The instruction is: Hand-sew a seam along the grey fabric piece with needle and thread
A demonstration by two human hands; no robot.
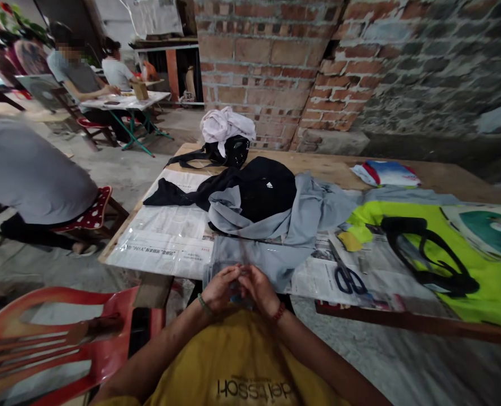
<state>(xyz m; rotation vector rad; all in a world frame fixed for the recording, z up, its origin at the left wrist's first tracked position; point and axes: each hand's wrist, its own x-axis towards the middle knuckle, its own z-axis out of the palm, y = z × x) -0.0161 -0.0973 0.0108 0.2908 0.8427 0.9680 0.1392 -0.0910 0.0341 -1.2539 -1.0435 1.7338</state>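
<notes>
My left hand (220, 287) and my right hand (259, 288) meet at the table's front edge, close to my body. Both have fingers bent and pinched together, their tips nearly touching. What lies between the fingertips is hidden or too small to make out. Beneath and just beyond them spreads the light grey cloth (258, 256) of a garment, hanging toward the edge. It joins a black and grey jacket (269, 189) with a small white logo, lying crumpled farther back. To the right of my right hand, dark-handled scissors (349, 280) rest on newspaper.
Newspaper under clear plastic (161, 248) covers part of the wooden table. On the right lie a neon yellow garment (495, 293), a black strap-like object (428, 254) and folded cloth (388, 173). A black bag (233, 151) stands behind. A red chair (123, 316) is left; people sit beyond.
</notes>
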